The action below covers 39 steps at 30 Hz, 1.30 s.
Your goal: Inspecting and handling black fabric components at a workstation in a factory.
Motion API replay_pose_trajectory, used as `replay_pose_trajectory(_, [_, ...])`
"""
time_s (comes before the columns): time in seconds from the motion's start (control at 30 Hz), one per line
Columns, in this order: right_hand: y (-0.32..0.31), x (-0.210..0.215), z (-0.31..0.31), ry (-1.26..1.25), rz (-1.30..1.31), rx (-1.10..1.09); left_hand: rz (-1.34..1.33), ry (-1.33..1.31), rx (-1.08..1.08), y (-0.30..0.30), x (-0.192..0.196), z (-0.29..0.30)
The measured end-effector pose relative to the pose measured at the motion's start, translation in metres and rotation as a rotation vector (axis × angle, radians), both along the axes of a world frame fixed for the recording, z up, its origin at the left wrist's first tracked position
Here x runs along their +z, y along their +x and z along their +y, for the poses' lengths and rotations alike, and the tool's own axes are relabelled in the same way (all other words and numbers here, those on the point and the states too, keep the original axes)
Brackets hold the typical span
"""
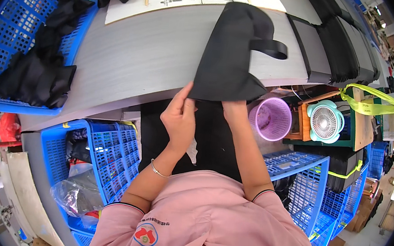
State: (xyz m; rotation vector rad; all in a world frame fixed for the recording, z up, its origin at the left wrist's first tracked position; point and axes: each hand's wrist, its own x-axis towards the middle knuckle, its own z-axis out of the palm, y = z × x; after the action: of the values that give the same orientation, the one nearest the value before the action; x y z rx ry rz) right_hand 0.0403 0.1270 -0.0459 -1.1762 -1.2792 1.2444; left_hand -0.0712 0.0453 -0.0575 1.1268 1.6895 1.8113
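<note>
A black fabric piece point(223, 54) with a strap loop point(271, 48) at its right side hangs over the front edge of the grey table, its upper part lying on the tabletop. My left hand point(181, 116) pinches its lower left corner between thumb and fingers. At the lower edge, my right hand point(233, 108) reaches under the fabric; its fingers are hidden behind the cloth.
A white marked board point(136, 11) lies at the table's back. Stacks of black pieces point(339, 46) stand right. A blue basket point(12, 31) of black cloth is left. Below right are a purple basket point(274, 119), a small fan point(325, 122) and blue crates point(307, 192).
</note>
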Motion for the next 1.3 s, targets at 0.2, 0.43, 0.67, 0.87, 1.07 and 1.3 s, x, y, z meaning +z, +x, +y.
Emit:
replay_pose_trajectory(0.2, [0.009, 0.01, 0.002, 0.213, -0.49, 0.377, -0.566, -0.067, -0.022, -0.009, -0.029, -0.005])
replay_pose_trajectory(0.43, [-0.018, -0.011, -0.014, 0.53, -1.064, 0.191, -0.905, -0.131, -0.247, 0.023, -0.041, 0.004])
replay_pose_trajectory(0.67, [-0.025, 0.009, -0.014, 0.312, -0.849, 0.287, -0.941, -0.171, -0.438, 0.027, -0.071, 0.004])
replay_pose_trajectory(0.87, [-0.024, -0.004, -0.011, 0.246, -0.907, 0.386, -0.715, -0.021, -0.206, 0.036, -0.049, -0.007])
replay_pose_trajectory(1.07, [-0.022, -0.02, -0.023, 0.459, -1.002, 0.371, -0.101, -0.002, 0.159, -0.001, -0.031, -0.004])
replay_pose_trajectory(1.3, [0.0, -0.016, -0.012, 0.548, -1.064, 0.286, -0.285, -0.028, -0.179, -0.007, 0.006, -0.049])
